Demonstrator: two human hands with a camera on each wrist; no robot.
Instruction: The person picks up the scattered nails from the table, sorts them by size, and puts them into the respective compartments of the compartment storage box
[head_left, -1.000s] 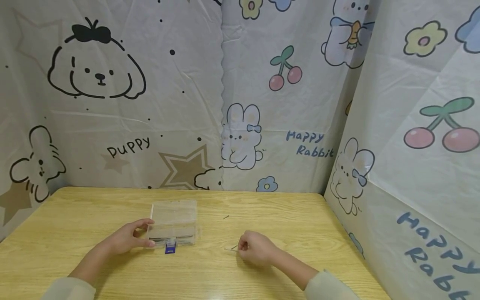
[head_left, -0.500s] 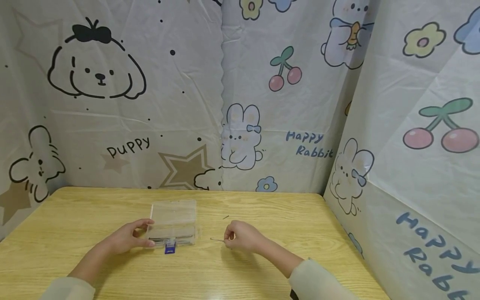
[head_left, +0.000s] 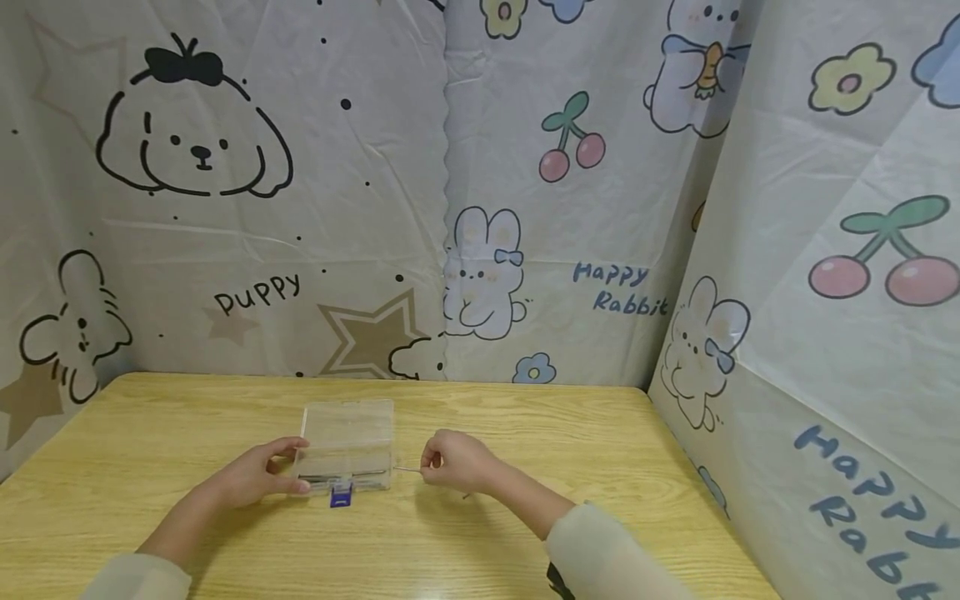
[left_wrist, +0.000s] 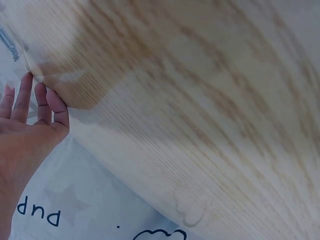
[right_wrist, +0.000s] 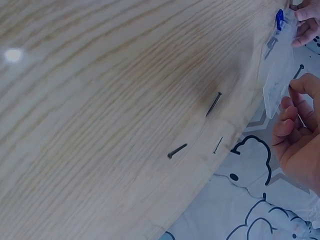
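Note:
A clear plastic box (head_left: pixel 348 425) lies on the wooden table with its lid swung back. Long thin metal pieces like nails (head_left: pixel 367 473) rest in its front part, and a blue latch (head_left: pixel 341 495) hangs at the front. My left hand (head_left: pixel 251 477) holds the box's left side, thumb by the front corner and fingers further back. My right hand (head_left: pixel 461 461) pinches a nail (right_wrist: pixel 299 71) between thumb and forefinger. In the head view its free end points left, right beside the box's right wall.
In the right wrist view, loose nails (right_wrist: pixel 214 104) are scattered on the table (right_wrist: pixel 100 125). A printed cloth (head_left: pixel 360 208) hangs along the table's back edge, and another cloth panel (head_left: pixel 825 350) closes off the right side.
My right hand has moved left and slightly away from me, bringing the nail up to the box's right side. The left hand and the box have stayed in place.

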